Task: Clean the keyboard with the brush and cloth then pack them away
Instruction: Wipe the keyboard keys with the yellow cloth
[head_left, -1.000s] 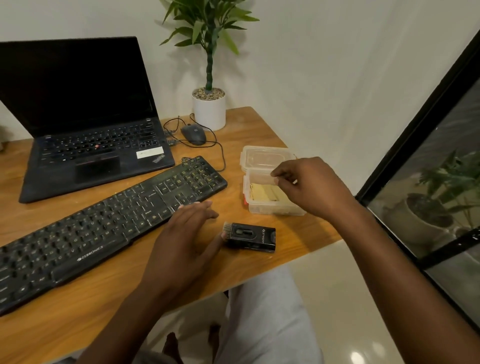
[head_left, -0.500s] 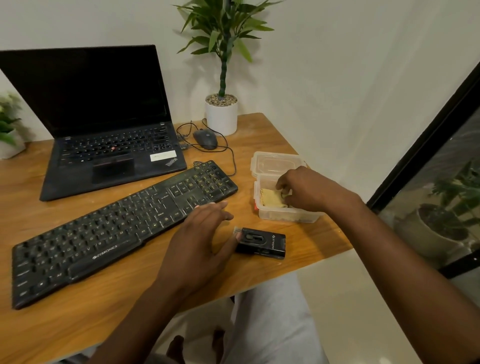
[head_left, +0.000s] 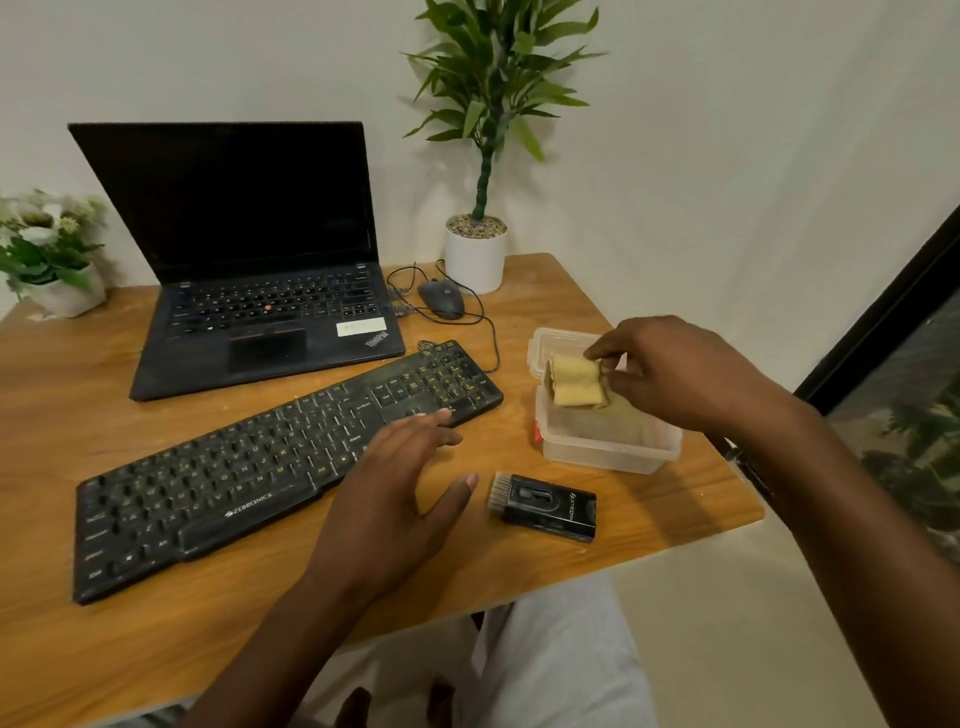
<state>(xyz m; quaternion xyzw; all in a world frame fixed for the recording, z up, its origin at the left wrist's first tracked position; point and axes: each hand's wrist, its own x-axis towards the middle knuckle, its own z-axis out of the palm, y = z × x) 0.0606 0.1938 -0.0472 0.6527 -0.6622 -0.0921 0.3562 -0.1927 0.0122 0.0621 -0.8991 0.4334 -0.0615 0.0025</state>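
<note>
Keyboard (head_left: 280, 462) sits slanted across the middle of the table (head_left: 104, 374), in front of the laptop (head_left: 249, 260), going by the head cam. Right hand (head_left: 691, 374) has its grip pinched on the folded yellow cloth (head_left: 576, 382), held just over the open clear container (head_left: 608, 441) by the table's right edge. Left hand (head_left: 384, 499) is loose, grip wide and holding nothing, fingertips over the keyboard's right end. Brush (head_left: 545, 506) lies flat near the front edge, just beside that thumb.

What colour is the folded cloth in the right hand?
The folded cloth is plain pale yellow; the head view shows it best.
</note>
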